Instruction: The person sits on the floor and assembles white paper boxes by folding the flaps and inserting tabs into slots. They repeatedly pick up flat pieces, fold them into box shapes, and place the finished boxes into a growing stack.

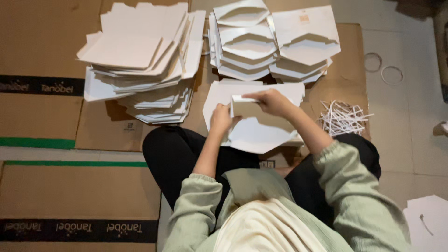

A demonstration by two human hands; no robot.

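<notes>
- Left hand: fingers closed on the left edge of a white die-cut card blank, held over the lap.
- Right hand: fingers pinching the blank's top flap, pressed down along the fold.
- Behind the blank: fanned stack of flat blanks.
- To the left: heap of folded pieces.
- To the right: pile of white paper strips on brown cardboard sheets covering the floor.

Paper strips, perhaps trimmings; floor rings

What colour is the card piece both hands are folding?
White, plain; the card piece shows in the head view.
</notes>
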